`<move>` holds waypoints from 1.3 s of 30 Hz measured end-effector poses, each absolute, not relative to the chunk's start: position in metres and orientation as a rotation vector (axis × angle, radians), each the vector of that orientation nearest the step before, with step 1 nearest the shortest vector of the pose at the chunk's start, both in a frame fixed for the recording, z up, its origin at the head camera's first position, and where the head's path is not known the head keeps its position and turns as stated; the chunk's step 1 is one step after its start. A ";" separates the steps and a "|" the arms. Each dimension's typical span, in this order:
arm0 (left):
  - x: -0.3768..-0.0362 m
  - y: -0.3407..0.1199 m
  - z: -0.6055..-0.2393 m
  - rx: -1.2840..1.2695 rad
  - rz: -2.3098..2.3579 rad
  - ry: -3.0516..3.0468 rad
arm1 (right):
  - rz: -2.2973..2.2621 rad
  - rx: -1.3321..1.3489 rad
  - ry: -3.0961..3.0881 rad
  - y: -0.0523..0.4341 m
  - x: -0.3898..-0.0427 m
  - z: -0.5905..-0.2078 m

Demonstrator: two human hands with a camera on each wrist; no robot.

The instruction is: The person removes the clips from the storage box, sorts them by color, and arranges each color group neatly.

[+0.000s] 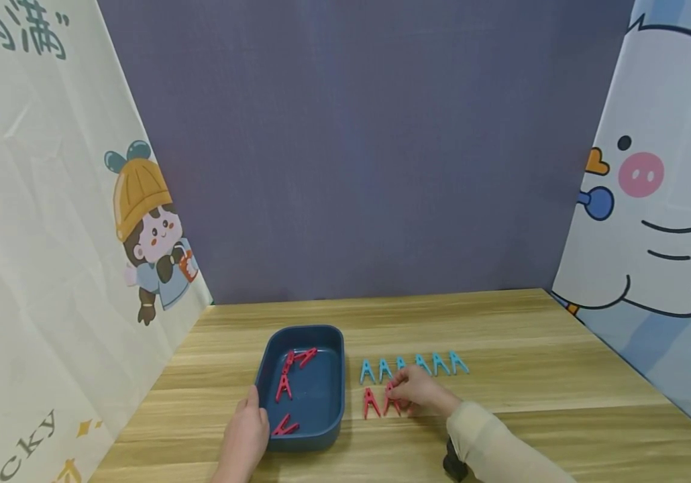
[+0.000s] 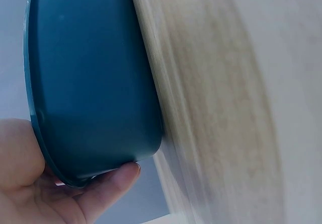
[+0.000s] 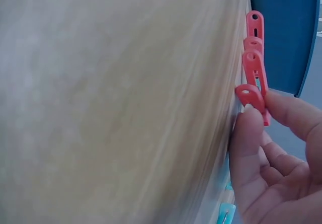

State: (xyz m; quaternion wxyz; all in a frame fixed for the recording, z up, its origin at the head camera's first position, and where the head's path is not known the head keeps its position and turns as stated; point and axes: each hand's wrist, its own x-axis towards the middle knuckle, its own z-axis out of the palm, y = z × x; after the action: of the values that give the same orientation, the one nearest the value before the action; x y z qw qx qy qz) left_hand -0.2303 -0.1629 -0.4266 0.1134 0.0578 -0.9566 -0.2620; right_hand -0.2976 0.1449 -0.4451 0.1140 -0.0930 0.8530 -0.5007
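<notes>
Red clothespin [image 1: 390, 398] sits on the worktop [image 1: 563, 402] just right of the blue tray [image 1: 333, 376], pinched between thumb and fingers of the right hand [image 1: 420, 391]. Another red pin [image 1: 371, 403] lies just left of it. Blue pins [image 1: 412, 365] line up in a row behind. Left hand [image 1: 245, 436] grips the tray's near-left rim, fingers curled round it; more red pins [image 1: 285, 386] inside.

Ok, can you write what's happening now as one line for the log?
left hand: holds dark blue plastic tub rim | right hand: pinches red plastic clothespin | blue plastic clothespins: row on wooden table
</notes>
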 end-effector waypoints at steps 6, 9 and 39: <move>-0.229 -0.163 -0.427 0.120 -0.738 -2.762 | -1.421 -0.255 2.547 0.144 -0.297 -0.444; -0.228 -0.163 -0.426 0.112 -0.734 -2.758 | -1.407 -0.268 2.566 0.144 -0.296 -0.444; -0.227 -0.163 -0.427 0.097 -0.722 -2.734 | -1.635 -0.316 2.364 0.154 -0.309 -0.419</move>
State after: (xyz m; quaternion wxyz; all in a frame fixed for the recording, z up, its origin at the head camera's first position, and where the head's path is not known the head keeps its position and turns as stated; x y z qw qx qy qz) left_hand -0.2266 -0.1627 -0.4272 0.1556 0.0339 -0.9545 -0.2521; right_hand -0.3091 0.1535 -0.4194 0.1246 -0.1084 0.8111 -0.5611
